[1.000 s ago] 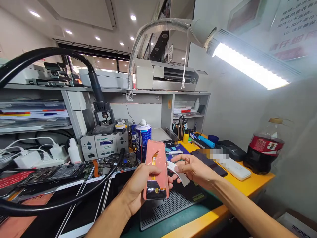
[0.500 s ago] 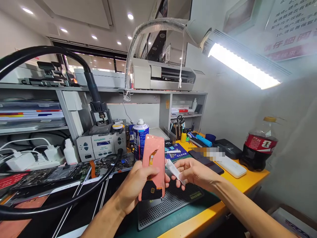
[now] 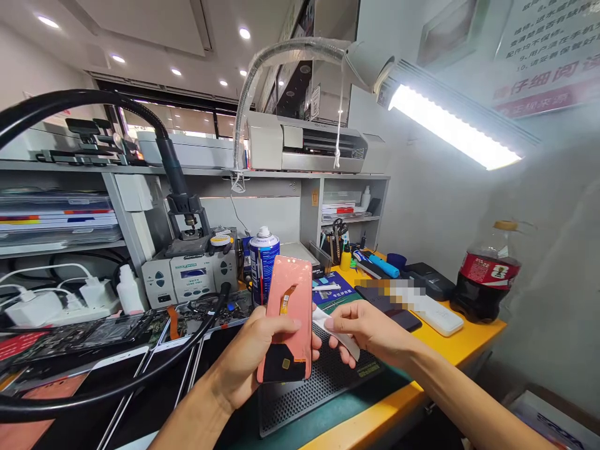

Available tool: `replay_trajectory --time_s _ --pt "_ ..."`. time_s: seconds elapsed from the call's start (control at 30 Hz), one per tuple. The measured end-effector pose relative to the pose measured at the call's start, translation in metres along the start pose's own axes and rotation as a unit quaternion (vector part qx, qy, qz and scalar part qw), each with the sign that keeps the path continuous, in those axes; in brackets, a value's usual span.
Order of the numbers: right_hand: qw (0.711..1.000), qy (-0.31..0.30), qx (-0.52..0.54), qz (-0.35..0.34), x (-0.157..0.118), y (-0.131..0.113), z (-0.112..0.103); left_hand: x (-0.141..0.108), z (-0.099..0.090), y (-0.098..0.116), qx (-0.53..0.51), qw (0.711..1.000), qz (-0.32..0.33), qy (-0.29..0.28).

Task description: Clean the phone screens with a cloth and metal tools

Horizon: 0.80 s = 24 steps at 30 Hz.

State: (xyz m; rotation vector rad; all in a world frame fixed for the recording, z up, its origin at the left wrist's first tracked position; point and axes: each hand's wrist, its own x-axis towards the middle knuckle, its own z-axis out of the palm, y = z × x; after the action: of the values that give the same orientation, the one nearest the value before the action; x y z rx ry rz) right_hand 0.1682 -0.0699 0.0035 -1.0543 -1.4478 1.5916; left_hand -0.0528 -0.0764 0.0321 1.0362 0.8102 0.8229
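My left hand (image 3: 255,347) grips a phone screen panel (image 3: 293,303), its copper-pink back facing me. The thumb presses across that back, and fingertips wrap the right edge. A short flex cable (image 3: 285,301) lies on the pink surface, and the lower end is black with a small gold square. To the right, my right hand (image 3: 359,328) pinches a white, flat strip (image 3: 344,340) between thumb and fingers; whether it is paper or wipe I cannot tell. Its upper end reaches close to the panel's right edge. Both hands are above a black perforated mat (image 3: 300,406).
Behind the panel stands a blue spray can (image 3: 264,262). A soldering or hot-air station (image 3: 192,275), a black hose (image 3: 154,369) and several phone screens (image 3: 159,387) fill the left. On the right are a dark phone (image 3: 394,306), a white power bank (image 3: 435,315) and a cola bottle (image 3: 487,275).
In my right hand the white strip now extends further down past the fingers, and the thumb has shifted up along it. The panel stays in my left hand, tilted slightly differently.
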Motion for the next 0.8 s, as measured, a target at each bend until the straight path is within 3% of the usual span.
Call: replay_trajectory --time_s 0.17,0.3,0.53,0.8 --pt "1.0 0.0 -0.008 0.001 -0.001 -0.004 0.002 0.0 0.002 -0.001 0.007 0.999 -0.028 -0.043" --pt "1.0 -0.009 -0.013 0.008 -0.001 -0.005 0.002 0.001 0.005 -0.006 0.033 0.999 -0.034 -0.026" --pt "0.999 -0.026 -0.008 0.038 -0.006 0.002 -0.006 0.004 0.003 -0.007 0.103 0.995 0.006 0.012" --pt "0.997 -0.02 0.028 0.063 -0.004 0.009 -0.005 0.003 0.015 -0.009 0.198 0.978 0.059 -0.038"
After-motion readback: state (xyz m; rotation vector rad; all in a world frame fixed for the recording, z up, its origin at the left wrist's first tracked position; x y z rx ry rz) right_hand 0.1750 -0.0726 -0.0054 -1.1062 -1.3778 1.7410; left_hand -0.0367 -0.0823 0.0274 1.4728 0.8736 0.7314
